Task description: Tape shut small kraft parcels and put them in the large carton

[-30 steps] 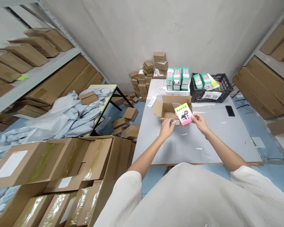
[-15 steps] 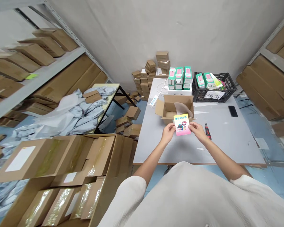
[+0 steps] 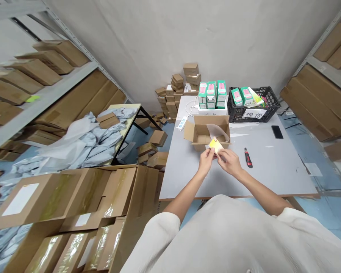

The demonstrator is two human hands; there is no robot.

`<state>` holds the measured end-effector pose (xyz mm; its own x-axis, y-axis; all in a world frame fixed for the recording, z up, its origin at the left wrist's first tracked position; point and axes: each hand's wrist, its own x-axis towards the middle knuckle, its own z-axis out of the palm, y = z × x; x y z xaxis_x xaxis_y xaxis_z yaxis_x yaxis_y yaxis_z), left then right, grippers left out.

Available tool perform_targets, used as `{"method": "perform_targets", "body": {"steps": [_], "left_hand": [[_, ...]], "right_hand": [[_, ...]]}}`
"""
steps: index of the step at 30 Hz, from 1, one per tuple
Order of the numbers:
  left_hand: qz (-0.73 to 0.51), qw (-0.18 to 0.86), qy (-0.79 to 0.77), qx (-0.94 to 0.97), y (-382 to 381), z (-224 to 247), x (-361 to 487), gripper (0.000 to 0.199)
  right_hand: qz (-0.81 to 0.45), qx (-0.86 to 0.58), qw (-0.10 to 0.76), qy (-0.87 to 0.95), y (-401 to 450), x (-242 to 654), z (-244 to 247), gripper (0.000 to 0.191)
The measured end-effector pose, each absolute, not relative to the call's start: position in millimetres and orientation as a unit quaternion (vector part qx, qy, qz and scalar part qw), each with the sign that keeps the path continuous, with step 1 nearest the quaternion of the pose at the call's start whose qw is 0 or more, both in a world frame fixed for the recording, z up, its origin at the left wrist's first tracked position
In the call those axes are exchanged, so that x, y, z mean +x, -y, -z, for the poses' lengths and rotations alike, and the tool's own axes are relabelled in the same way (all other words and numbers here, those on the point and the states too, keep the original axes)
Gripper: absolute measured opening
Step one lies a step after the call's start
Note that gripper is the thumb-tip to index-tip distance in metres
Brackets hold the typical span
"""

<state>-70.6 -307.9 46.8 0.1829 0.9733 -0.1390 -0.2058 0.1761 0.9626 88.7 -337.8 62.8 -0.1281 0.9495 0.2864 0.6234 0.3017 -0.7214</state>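
Both of my hands are closed on a small booklet [image 3: 215, 145], which shows a yellow face and is tilted. My left hand [image 3: 206, 160] pinches its lower left edge, and my right hand [image 3: 229, 160] grips its lower right side. Just beyond the booklet stands an open cardboard box [image 3: 211, 129] with its flaps out and a translucent sheet [image 3: 217, 132] sticking up inside. To the right of my right hand, a red and black utility knife [image 3: 248, 158] lies on the grey table [image 3: 182, 170].
Green and pink boxes [image 3: 211, 93] in a white tray and a black crate [image 3: 254, 113] line the table's back. A phone [image 3: 277, 132] lies at right, a power strip [image 3: 182, 123] at left. A large carton [image 3: 143, 189] of taped boxes stands left of the table.
The booklet's pink and yellow picture cover has turned out of view, and a yellow face shows instead. My hands have come closer together. The view has shifted slightly.
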Motion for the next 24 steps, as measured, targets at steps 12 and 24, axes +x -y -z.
{"method": "perform_targets", "body": {"steps": [12,24], "left_hand": [[-0.478,0.596,-0.465,0.447,286,-41,-101,0.064],[-0.485,0.619,-0.44,0.433,305,-46,-84,0.065]], "right_hand": [[-0.479,-0.554,0.421,0.535,308,116,-49,0.051],[-0.229,-0.515,0.444,0.696,318,95,-58,0.024]]}}
